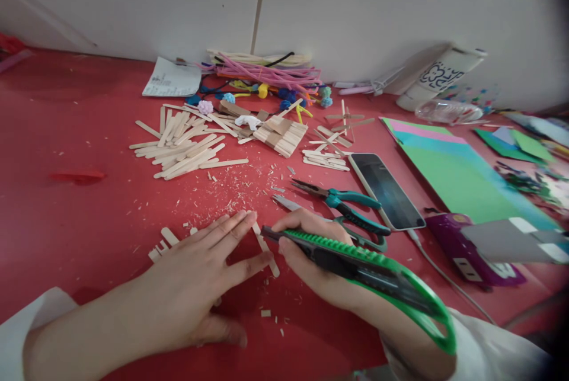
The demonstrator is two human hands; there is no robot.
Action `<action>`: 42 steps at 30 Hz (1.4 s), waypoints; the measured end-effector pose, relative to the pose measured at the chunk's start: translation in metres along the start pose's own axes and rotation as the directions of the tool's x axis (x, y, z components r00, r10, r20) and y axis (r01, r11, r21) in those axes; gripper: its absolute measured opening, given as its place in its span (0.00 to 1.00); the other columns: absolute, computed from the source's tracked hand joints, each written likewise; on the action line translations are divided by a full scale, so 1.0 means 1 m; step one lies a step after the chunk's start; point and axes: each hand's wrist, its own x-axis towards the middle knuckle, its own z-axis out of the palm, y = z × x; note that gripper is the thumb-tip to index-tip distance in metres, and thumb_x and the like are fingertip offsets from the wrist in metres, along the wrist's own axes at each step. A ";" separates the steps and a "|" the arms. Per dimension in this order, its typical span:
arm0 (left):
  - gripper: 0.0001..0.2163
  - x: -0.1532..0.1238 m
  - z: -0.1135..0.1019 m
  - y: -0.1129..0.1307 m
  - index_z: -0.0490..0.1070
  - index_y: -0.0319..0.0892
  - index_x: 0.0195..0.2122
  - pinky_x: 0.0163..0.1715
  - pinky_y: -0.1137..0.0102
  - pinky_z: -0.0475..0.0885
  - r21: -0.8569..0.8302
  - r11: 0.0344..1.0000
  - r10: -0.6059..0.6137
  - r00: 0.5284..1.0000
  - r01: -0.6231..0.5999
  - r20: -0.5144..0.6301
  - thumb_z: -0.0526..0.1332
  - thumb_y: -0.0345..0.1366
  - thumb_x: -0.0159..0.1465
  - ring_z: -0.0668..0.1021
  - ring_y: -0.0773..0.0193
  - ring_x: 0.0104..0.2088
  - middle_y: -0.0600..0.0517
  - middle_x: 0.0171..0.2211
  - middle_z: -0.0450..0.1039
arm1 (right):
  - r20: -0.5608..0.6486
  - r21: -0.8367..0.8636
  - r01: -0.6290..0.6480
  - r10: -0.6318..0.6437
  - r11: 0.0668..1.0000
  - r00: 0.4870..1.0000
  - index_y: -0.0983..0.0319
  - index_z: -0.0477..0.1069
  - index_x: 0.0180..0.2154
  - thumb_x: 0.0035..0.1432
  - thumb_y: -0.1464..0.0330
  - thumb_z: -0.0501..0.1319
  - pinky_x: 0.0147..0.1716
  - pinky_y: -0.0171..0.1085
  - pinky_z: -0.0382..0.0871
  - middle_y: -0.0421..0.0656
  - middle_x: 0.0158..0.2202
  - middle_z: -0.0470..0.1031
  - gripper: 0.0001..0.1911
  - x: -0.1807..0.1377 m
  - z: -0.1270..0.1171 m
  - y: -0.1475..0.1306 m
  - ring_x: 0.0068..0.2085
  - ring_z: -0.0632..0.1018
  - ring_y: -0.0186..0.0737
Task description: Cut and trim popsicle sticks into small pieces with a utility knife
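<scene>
A single wooden craft stick (265, 250) lies on the red table. My left hand (208, 262) is spread flat, with its fingertips touching the stick's far end and side; it grasps nothing. In my right hand (311, 256) is a green and black utility knife (368, 268), its tip close beside the stick. I cannot make out how far the blade is out. More stick pieces (166, 242) poke out by my left hand's far edge, partly hidden under it. Wood shavings (235, 191) and small chips are scattered in front of my hands.
Behind my hands lie a pile of craft sticks (182, 141), a banded bundle (282, 135) and pink pipe cleaners (275, 76). Pliers (342, 200), scissors (284, 202), a phone (386, 188), coloured sheets (462, 167) and a purple object (466, 245) are at right.
</scene>
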 end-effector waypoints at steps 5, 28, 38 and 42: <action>0.36 0.001 -0.002 0.002 0.65 0.50 0.57 0.52 0.46 0.63 0.001 1.000 -0.006 1.000 0.006 0.004 0.69 0.51 0.47 0.56 0.37 0.61 0.36 0.65 0.48 | -0.014 -0.036 0.004 -0.004 0.999 1.000 0.58 0.67 0.35 0.56 0.73 0.55 0.26 0.27 0.67 0.36 0.27 0.75 0.06 -0.001 0.003 0.004 0.27 0.76 0.30; 0.36 -0.001 -0.002 0.004 0.61 0.50 0.60 0.52 0.44 0.62 0.000 1.000 -0.017 1.000 0.017 0.026 0.68 0.50 0.50 0.53 0.35 0.62 0.34 0.65 0.44 | 0.089 0.122 -0.080 0.070 0.989 0.994 0.61 0.67 0.33 0.60 0.65 0.55 0.25 0.30 0.65 0.37 0.23 0.72 0.07 0.004 -0.003 0.002 0.23 0.73 0.30; 0.34 0.001 -0.003 0.003 0.63 0.51 0.58 0.54 0.45 0.60 -0.054 0.998 -0.015 1.000 0.014 -0.007 0.67 0.51 0.51 0.54 0.36 0.62 0.39 0.65 0.45 | 0.054 0.160 -0.168 0.162 0.973 0.985 0.61 0.69 0.34 0.59 0.68 0.54 0.21 0.30 0.67 0.36 0.20 0.71 0.07 0.004 -0.001 0.005 0.20 0.73 0.30; 0.32 0.002 -0.004 0.003 0.65 0.50 0.57 0.54 0.44 0.60 -0.092 0.996 -0.017 1.000 0.015 -0.019 0.66 0.52 0.51 0.54 0.35 0.62 0.39 0.65 0.45 | 0.089 0.495 -0.434 0.452 0.753 0.887 0.62 0.68 0.32 0.55 0.63 0.56 0.17 0.31 0.68 0.35 0.18 0.70 0.09 0.008 0.004 0.008 0.16 0.72 0.31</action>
